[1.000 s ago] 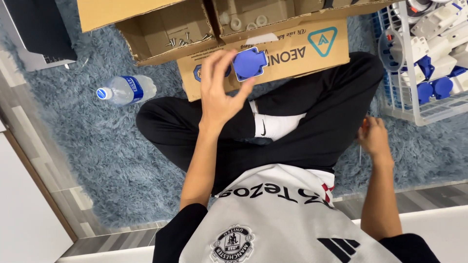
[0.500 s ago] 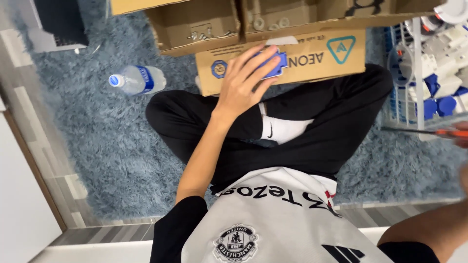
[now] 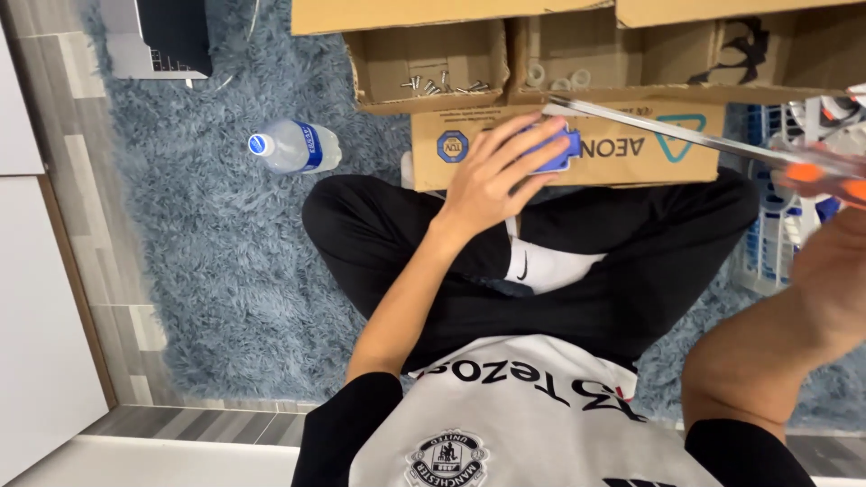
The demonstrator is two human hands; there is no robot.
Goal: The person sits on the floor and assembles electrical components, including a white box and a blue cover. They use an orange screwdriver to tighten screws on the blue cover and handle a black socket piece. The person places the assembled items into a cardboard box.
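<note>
The left hand (image 3: pixel 492 176) sits in the upper middle of the frame with its fingers (image 3: pixel 532 149) curled and clamped on a small blue plastic part (image 3: pixel 555 149), held just in front of a cardboard box (image 3: pixel 622 153). The right hand (image 3: pixel 834 271), at the right edge, is closed around an orange-handled screwdriver (image 3: pixel 704 140) whose long metal shaft runs toward the upper left, its tip close above the blue part. To do this well, I judge the part should be held steady and square to the shaft, with fingertips kept off the spot where the tip lands.

The person sits cross-legged on a shaggy blue-grey rug (image 3: pixel 198 271). A clear water bottle (image 3: pixel 293 147) with a blue cap lies on it at upper left. An open box compartment (image 3: pixel 428 68) at the top holds loose screws (image 3: pixel 442 86). A white wire basket (image 3: pixel 776 243) stands at right; grey floor planks (image 3: pixel 63 135) border the rug at left.
</note>
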